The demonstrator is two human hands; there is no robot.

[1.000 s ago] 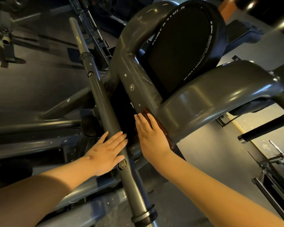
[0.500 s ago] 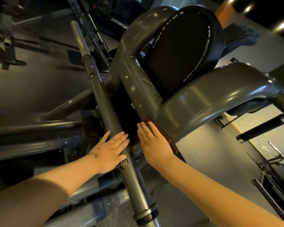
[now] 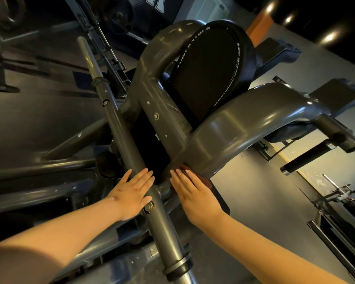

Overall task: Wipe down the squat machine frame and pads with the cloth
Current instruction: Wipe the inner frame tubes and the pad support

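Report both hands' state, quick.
Left hand: open, fingers flat on the grey bar.
Right hand: open, fingers flat, pressing the cloth against the frame.

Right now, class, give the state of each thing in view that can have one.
Left hand: open, flat on the bar.
Right hand: open, pressing the cloth on the frame.
Cloth: pinned under the right hand, partly showing.
Pad: untouched by either hand.

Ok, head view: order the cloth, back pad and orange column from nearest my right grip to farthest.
1. Brown cloth, pressed under the right grip.
2. Black back pad, above, centre of view.
3. Orange column, far background, upper right.
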